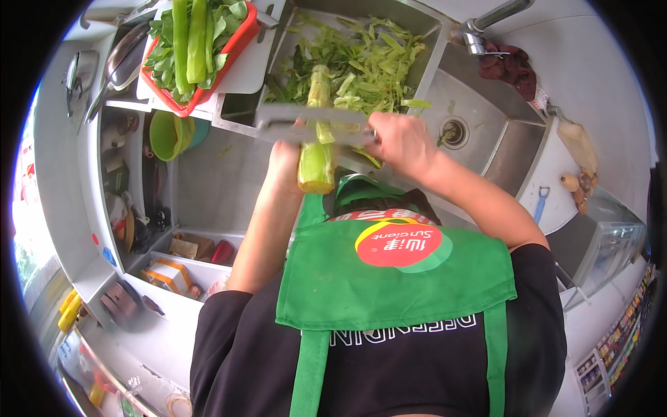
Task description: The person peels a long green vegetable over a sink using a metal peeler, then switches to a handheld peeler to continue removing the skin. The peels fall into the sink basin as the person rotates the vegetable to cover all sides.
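A thick, partly peeled stem of celtuce [316,180] points down toward me, its pale cut end nearest my body. My left hand [285,156] grips it from the left side, the fingers largely hidden behind the stem and the blade. In my right hand [400,136] is the handle of a kitchen knife [292,121]. Its wide blade lies across the stem and is blurred by motion, so its exact outline cannot be told. Under the stem's far end, green peelings [365,57] and leaf scraps cover much of the left sink basin [424,78].
A red plastic basket [249,28] of peeled stems and leaves rests on a white cutting board [250,73] at upper left. At right are a second steel basin [458,99] and a tap [475,39]. A green container [169,136] stands low at left.
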The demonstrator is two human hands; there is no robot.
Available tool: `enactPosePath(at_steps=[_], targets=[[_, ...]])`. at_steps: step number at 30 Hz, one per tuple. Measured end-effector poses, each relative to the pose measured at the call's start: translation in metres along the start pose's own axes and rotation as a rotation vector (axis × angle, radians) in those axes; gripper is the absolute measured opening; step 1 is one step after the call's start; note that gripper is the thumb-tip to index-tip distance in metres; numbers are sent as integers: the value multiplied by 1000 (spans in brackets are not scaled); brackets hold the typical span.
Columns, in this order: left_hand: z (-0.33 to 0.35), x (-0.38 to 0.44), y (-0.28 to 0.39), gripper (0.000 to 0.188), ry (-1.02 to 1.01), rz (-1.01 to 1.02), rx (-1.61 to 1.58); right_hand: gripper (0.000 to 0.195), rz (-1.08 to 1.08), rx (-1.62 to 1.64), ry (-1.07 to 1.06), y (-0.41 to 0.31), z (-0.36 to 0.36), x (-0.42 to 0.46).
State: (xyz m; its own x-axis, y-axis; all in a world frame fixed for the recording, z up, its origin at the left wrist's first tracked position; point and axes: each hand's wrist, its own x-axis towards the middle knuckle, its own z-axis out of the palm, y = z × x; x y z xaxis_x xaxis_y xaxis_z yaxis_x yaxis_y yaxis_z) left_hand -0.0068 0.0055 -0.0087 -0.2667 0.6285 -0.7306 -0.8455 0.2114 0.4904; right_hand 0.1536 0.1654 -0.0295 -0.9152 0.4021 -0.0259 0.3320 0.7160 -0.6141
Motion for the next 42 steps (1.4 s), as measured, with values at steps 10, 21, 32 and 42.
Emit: enactPosePath(at_steps=[10,21,32,42], targets=[[9,-10,-6,48,11,-24,31,21,162,71,-93,13,-1,-3],[18,-15,0,47,101,-2,112,29,-86,1,61,-6,2,2],[6,-35,4,43,82,-30,93,27,-29,-74,15,26,17,4],[6,-59,11,43,30,-54,91,29,476,-60,-51,88,-5,10]])
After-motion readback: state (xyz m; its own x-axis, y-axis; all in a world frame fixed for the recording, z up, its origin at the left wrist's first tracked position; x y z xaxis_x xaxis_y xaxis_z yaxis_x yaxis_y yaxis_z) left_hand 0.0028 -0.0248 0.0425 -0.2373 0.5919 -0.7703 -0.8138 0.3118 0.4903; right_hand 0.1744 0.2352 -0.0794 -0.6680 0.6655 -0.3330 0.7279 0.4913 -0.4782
